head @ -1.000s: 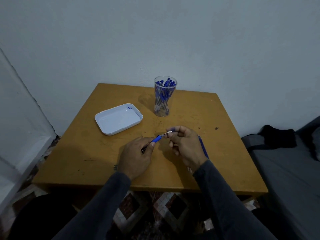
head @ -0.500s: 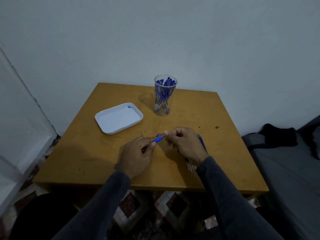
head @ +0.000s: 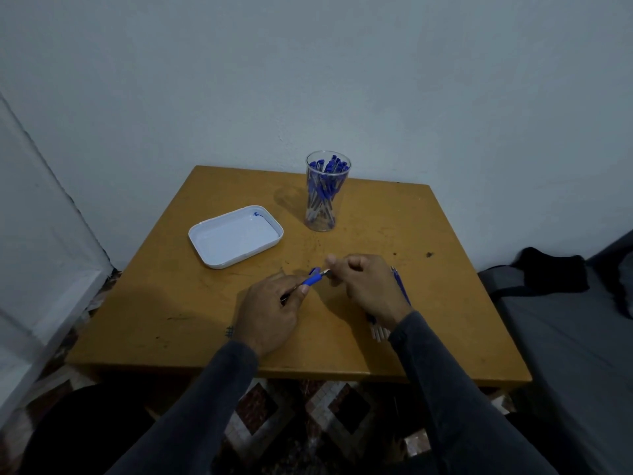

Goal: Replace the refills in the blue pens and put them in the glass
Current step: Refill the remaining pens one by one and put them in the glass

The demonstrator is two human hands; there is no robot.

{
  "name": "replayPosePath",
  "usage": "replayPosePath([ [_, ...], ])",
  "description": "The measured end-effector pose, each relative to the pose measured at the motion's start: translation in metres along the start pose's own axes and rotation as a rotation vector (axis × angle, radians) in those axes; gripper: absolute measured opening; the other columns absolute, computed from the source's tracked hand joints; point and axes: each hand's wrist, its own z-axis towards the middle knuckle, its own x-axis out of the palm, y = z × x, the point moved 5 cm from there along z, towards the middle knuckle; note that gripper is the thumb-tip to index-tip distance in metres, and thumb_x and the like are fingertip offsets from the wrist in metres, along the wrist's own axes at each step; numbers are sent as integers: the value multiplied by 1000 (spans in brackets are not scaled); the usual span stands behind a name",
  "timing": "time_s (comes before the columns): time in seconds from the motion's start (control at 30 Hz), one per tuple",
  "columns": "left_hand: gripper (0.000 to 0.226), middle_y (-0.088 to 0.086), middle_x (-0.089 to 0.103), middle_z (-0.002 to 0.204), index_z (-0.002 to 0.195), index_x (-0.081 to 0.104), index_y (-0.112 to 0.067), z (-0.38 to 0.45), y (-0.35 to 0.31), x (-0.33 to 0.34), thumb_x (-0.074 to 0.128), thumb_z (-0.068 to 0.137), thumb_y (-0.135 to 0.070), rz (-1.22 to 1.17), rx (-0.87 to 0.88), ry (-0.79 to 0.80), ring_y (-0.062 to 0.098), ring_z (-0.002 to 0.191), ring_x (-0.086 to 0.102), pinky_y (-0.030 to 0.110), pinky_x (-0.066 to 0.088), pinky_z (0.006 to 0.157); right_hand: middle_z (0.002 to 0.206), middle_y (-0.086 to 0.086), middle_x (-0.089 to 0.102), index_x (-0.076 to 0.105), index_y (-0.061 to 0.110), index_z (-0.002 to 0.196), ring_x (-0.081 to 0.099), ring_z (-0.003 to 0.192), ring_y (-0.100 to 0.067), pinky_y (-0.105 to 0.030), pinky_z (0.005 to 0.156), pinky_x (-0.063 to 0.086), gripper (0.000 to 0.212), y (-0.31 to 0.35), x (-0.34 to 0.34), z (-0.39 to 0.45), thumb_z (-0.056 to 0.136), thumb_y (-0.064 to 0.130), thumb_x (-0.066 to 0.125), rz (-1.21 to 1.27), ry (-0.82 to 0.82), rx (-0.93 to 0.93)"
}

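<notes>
Over the middle of the wooden table (head: 191,303), the left hand (head: 270,313) pinches a blue pen (head: 313,278) between thumb and forefinger, its blue grip end pointing up and to the right. The right hand (head: 366,286) has its fingers curled, with thumb and forefinger pinching at the pen's tip. A second ago a length of silver tip showed between the two hands; now the right fingers sit tight against the blue grip and that gap has closed. Both hands sit in much the same place as before. Another blue pen (head: 400,289) lies on the table just beside the right hand, partly hidden. Farther back stands the glass (head: 327,214), full of blue pens, with a white tray (head: 205,250) to its left.
</notes>
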Motion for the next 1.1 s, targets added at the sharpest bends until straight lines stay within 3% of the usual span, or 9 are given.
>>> replayPosePath([
  [0.07, 28, -11, 67, 95, 124, 70, -25, 0, -2, 0, 57, 101, -34, 14, 3, 5, 5, 85, 59, 34, 54, 75, 79, -4, 65, 77, 12, 98, 48, 49, -2, -19, 47, 39, 13, 0, 2, -1, 95, 24, 72, 97, 75, -15],
  [0.13, 29, -11, 65, 93, 125, 70, -25, 0, -2, 0, 57, 101, -33, 22, 3, 10, 5, 84, 57, 33, 53, 74, 74, 0, 60, 76, 10, 100, 45, 46, -2, -18, 44, 37, 7, -3, 2, 1, 95, 11, 71, 119, 90, -17],
  [0.4, 29, -8, 56, 83, 127, 69, -27, -1, -7, -1, 57, 100, -32, 90, 42, 16, 7, 76, 52, 26, 41, 61, 58, 6, 61, 71, -6, 90, 46, 43, -1, -17, 42, 37, 17, -10, 2, 5, 93, 11, 74, 88, 31, 87],
  [0.5, 27, -8, 60, 88, 123, 70, -24, -2, -9, -3, 56, 101, -30, 85, 23, -6, 6, 80, 54, 30, 49, 66, 71, -4, 64, 72, 0, 96, 49, 46, -6, -19, 41, 38, 16, -6, 7, 4, 94, 15, 73, 159, 44, 108],
  [0.57, 24, -9, 62, 90, 117, 71, -22, -1, -7, -9, 54, 102, -30, -2, -49, -92, 3, 82, 55, 25, 47, 69, 88, -5, 69, 70, 13, 113, 56, 57, -9, -20, 43, 40, 26, -4, 11, 6, 92, 28, 75, 182, 41, 139],
  [0.7, 22, -10, 62, 88, 113, 70, -17, -2, 0, -18, 53, 103, -27, -107, -154, -248, 6, 84, 57, 26, 50, 72, 114, 2, 69, 69, 20, 122, 58, 94, -9, -19, 66, 41, 35, -3, 22, 17, 97, 44, 66, -308, -71, 84],
  [0.8, 24, -8, 65, 97, 119, 69, -18, -2, 0, -16, 53, 103, -28, -83, -151, -221, 9, 93, 59, 35, 56, 81, 114, 0, 67, 70, 15, 120, 53, 95, -8, -22, 80, 42, 31, -4, 34, 19, 100, 37, 64, -416, -88, 93],
  [0.93, 29, -9, 65, 104, 125, 67, -17, -1, -1, -17, 54, 103, -29, -63, -154, -207, 10, 98, 60, 39, 57, 86, 108, 1, 60, 67, 20, 110, 55, 95, -13, -29, 82, 48, 22, -1, 43, 22, 96, 37, 68, -539, -94, 108],
  [1.1, 30, -9, 65, 108, 128, 68, -15, -3, -4, -18, 60, 100, -23, -112, -128, -199, 10, 101, 62, 34, 57, 88, 92, -4, 66, 56, 19, 93, 65, 80, -18, -30, 61, 53, 18, -7, 32, 19, 93, 15, 73, -84, -192, 109],
])
